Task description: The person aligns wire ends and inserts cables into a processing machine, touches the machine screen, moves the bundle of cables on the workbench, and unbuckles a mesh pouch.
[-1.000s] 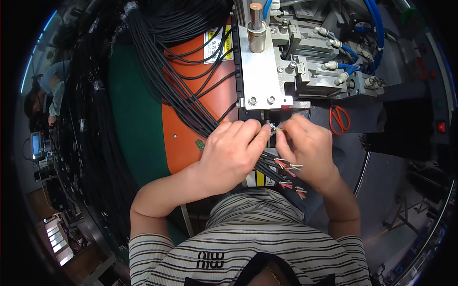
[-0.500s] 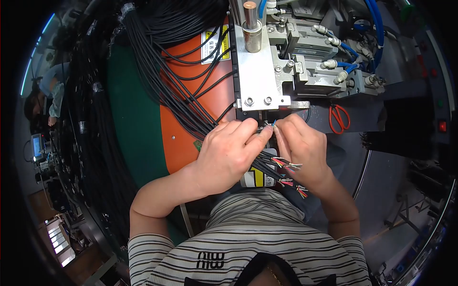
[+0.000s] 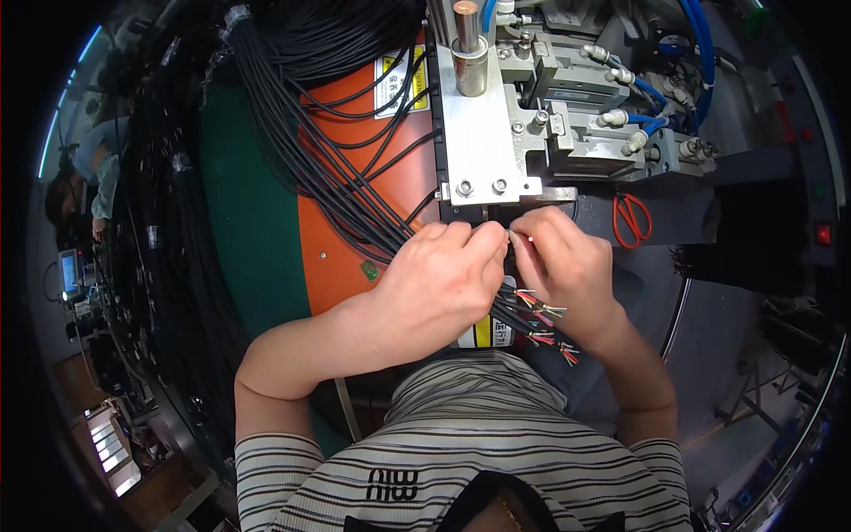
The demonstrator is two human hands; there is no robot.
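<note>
Below the white metal plate (image 3: 483, 133) of a machine, my two hands meet at the fingertips. My left hand (image 3: 443, 275) is closed around black cables (image 3: 355, 195), which run in from the upper left. Their stripped ends, with red, white and green wires (image 3: 542, 310), stick out below and to the right of it. My right hand (image 3: 565, 266) is pinched beside the left fingertips. A small white and red tip shows at its fingers; what it holds is too small to name.
Pneumatic cylinders with blue hoses (image 3: 656, 124) fill the upper right. Red-handled scissors (image 3: 631, 220) lie right of the machine. An orange and green surface (image 3: 248, 222) is on the left, beside thick cable bundles (image 3: 191, 257). Another person (image 3: 93, 168) is at the far left.
The fingertips have shifted slightly, and the blue wire seen between them earlier is now hidden. The stripped wire ends have moved a little to the right.
</note>
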